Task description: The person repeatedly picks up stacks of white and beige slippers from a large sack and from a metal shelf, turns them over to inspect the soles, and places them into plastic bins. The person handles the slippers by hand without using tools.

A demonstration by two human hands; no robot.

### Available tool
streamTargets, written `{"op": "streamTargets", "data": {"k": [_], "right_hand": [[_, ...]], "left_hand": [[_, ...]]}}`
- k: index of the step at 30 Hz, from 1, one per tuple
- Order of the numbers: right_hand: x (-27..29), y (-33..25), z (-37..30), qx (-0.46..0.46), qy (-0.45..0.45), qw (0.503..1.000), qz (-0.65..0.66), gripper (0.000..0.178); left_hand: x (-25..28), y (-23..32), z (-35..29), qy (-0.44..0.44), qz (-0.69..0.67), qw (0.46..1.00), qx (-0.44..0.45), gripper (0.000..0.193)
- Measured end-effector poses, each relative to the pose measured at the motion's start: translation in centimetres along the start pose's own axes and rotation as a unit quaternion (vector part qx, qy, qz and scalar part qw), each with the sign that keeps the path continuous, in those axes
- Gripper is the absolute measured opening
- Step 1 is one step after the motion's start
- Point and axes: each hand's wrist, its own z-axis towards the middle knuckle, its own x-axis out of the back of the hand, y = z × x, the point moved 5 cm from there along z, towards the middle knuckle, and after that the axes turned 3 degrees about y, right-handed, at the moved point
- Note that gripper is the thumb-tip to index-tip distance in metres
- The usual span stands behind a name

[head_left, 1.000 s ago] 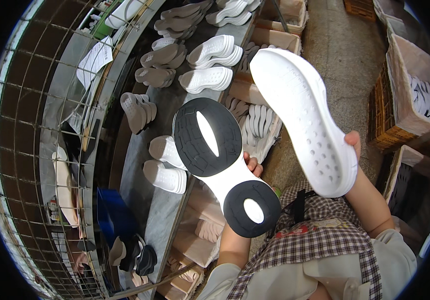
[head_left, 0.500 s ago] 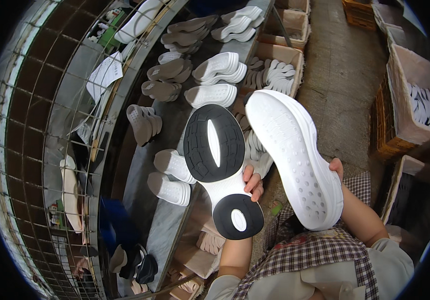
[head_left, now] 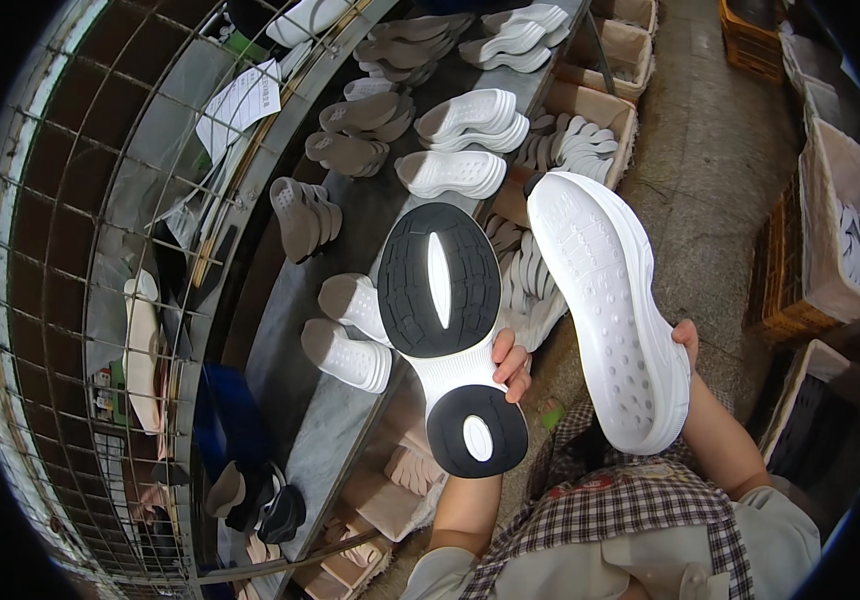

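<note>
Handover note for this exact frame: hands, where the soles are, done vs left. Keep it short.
Left hand: holds the black-and-white sole up by its narrow white middle, black tread side facing the camera, fingers wrapped round its right edge.
Right hand: holds the all-white sole from behind, dimpled side facing the camera; only fingertips show at its right edge.
Both soles are in the air, side by side, apart, above the grey bench.
Done: both soles picked up.
Left: neither is set down yet. More white soles and brown soles lie on the bench; a cardboard box beside it holds more.
</note>
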Motion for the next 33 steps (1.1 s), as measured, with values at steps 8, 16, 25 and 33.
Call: {"op": "streamTargets", "data": {"k": [8,16,25,33], "right_hand": [[-0.3,1.6,1.8,-0.012,-0.012,1.0,-0.025,0.084],[-1.0,2.8,3.5,0.008,0.005,0.997,-0.07,0.09],[-4.6,4.8,4.5,0.012,-0.043,0.919,-0.392,0.098],[-8.4,7.1,3.7,0.184,-0.199,0.616,-0.74,0.087]], "left_hand": [[-0.7,1.6,-1.0,0.01,0.023,0.999,-0.035,0.044],[-0.4,3.3,-2.1,0.052,0.061,0.994,-0.071,0.045],[-1.6,3.4,-2.0,0.146,0.139,0.973,-0.111,0.045],[1.3,4.1,-1.9,0.068,0.248,0.966,-0.02,0.043]]}}
